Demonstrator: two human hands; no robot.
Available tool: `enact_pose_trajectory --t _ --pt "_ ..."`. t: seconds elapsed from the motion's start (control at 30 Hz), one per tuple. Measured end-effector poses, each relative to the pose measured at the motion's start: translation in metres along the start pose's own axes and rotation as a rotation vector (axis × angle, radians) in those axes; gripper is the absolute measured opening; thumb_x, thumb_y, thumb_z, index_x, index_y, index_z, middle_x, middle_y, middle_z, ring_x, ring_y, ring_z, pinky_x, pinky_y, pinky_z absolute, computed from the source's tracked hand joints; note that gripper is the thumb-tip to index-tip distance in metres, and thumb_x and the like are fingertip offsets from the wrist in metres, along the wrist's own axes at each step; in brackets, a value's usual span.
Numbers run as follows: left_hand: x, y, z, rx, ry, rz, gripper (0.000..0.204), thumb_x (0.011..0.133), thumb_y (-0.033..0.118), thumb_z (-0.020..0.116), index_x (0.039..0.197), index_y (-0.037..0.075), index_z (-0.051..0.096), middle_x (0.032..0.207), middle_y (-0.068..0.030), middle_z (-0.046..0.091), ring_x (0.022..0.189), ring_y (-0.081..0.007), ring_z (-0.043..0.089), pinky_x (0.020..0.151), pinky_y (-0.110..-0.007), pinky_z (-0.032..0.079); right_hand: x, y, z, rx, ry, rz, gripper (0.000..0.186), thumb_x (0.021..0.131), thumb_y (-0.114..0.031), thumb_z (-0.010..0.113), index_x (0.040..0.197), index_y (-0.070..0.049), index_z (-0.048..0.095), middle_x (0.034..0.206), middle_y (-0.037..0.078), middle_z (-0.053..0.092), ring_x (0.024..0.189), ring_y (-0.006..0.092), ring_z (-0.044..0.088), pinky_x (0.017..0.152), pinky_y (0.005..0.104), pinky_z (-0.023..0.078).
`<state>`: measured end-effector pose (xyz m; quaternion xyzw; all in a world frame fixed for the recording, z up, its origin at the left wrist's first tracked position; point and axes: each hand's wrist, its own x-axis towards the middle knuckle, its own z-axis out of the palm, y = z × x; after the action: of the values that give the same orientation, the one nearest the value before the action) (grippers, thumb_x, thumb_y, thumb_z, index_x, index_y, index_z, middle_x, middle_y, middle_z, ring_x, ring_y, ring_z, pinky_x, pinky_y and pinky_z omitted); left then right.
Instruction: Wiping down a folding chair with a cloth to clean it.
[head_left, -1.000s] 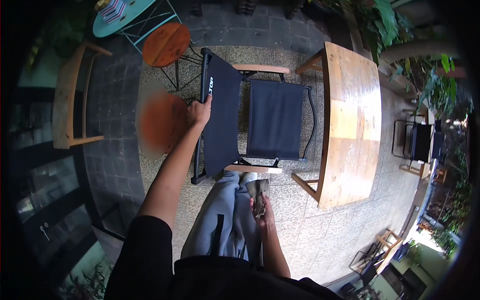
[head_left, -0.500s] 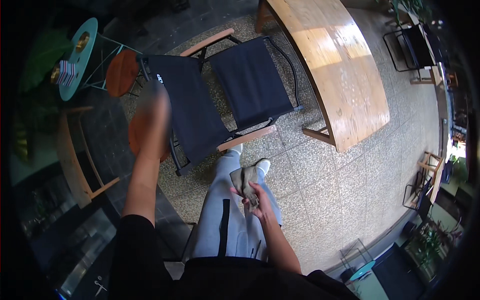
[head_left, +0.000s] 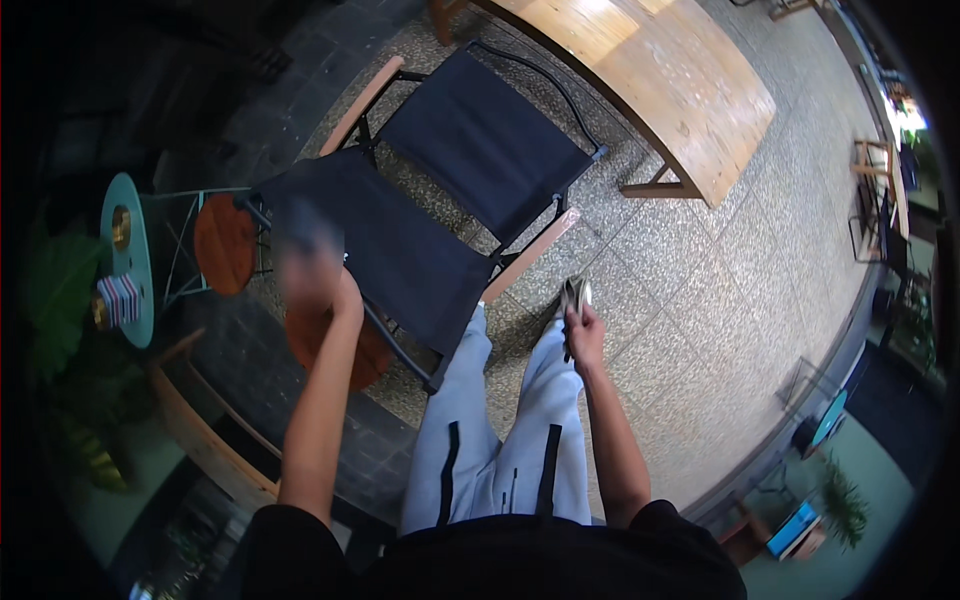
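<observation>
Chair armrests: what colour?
Light pinkish-tan armrests, best seen in the head view.

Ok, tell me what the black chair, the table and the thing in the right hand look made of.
Black chair: matte fabric, softly creased; armrests probably smooth wood, pale brown. Table: wood, probably varnished, given its streaked surface and sheen. Folded piece in the right hand: possibly cloth, limp-looking.

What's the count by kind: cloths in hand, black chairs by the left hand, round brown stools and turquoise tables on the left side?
Cloth in the right hand: 1
Black chair by the left hand: 1
Round brown stools: 2
Turquoise table: 1
Total: 5
</observation>
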<state>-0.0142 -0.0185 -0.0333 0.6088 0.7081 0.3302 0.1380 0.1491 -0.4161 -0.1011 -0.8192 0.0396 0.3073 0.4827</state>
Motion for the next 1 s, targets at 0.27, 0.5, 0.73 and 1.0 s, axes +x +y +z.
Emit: enact_pose_trajectory --t 0.27,0.5,0.73,1.0 --pt "-0.023 0.031 -0.04 -0.261 -0.85 0.794 0.011 0.091 0.01 0.069 0.097 0.003 0.064 0.076 -0.0062 0.065 0.066 -0.0197 0.064 0.064 -0.031 0.051 0.066 -0.083 0.068 -0.532 0.351 -0.449 0.042 0.095 -0.009 0.055 0.137 -0.011 0.058 0.138 0.023 0.053 0.121 0.0409 0.055 0.103 0.046 0.044" --pt "-0.014 0.016 -0.033 -0.386 -0.849 0.464 0.028 0.102 0.018 0.053 0.084 -0.001 0.064 0.064 -0.0003 0.056 0.055 -0.0066 0.053 0.052 -0.021 0.043 0.078 -0.08 0.106 -0.64 0.42 -0.297 0.045 0.096 -0.024 0.059 0.141 -0.025 0.057 0.149 0.021 0.045 0.111 0.046 0.058 0.092 0.048 0.051" --pt "-0.016 0.021 -0.033 -0.412 -0.83 0.41 0.033 0.103 0.02 0.049 0.08 0.0 0.061 0.061 -0.0002 0.051 0.054 -0.0064 0.05 0.051 -0.021 0.041 -0.002 -0.019 0.155 -0.64 0.436 -0.377 0.049 0.094 -0.017 0.062 0.142 -0.026 0.054 0.125 0.02 0.058 0.103 0.0386 0.06 0.079 0.0478 0.054" --pt "-0.019 0.023 -0.03 -0.299 -0.841 0.388 0.031 0.103 0.017 0.052 0.079 0.0 0.061 0.06 0.0012 0.05 0.054 -0.0058 0.049 0.052 -0.021 0.04 -0.066 0.011 0.179 -0.587 0.28 -0.351 0.052 0.088 -0.012 0.065 0.138 -0.028 0.059 0.123 0.013 0.059 0.098 0.032 0.058 0.066 0.0421 0.055"
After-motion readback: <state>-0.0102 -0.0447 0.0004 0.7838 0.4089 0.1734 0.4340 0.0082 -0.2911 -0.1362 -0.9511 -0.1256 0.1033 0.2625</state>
